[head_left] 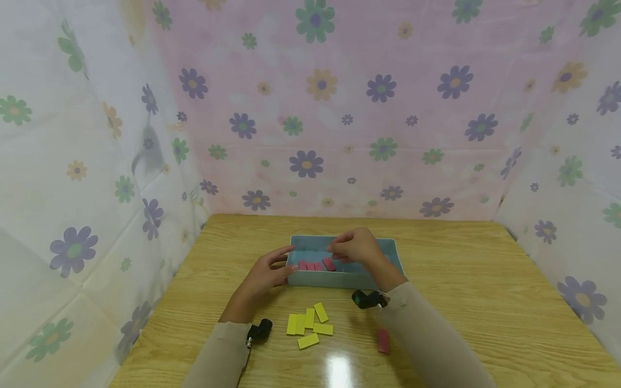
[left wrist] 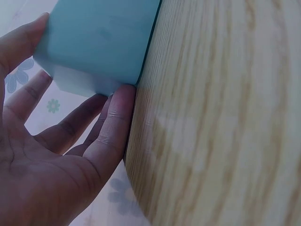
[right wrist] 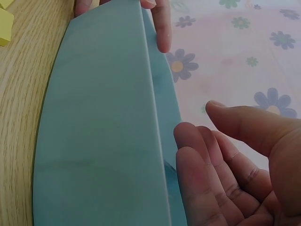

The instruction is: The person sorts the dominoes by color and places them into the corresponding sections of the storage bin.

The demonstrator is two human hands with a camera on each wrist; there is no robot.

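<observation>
A blue-green rectangular bin (head_left: 335, 279) stands on the table. Inside it, a row of pink domino-like blocks (head_left: 310, 266) lies toward the front left, with one more pink block (head_left: 329, 264) slanted at the row's right end. My left hand (head_left: 264, 275) touches the bin's left end, its fingers spread and the thumb at the front rim; in the left wrist view, fingertips (left wrist: 123, 96) rest against the end wall. Over the middle of the bin is my right hand (head_left: 358, 248), fingers bent loosely. Its thumb (right wrist: 235, 120) stands apart from the fingers, with nothing between them.
Several yellow blocks (head_left: 309, 318) of the same shape lie on the table in front of the bin. One pink block (head_left: 383, 341) is by the right forearm. Flowered cloth (head_left: 339, 108) hangs at the back and both sides of the wooden table (head_left: 461, 280).
</observation>
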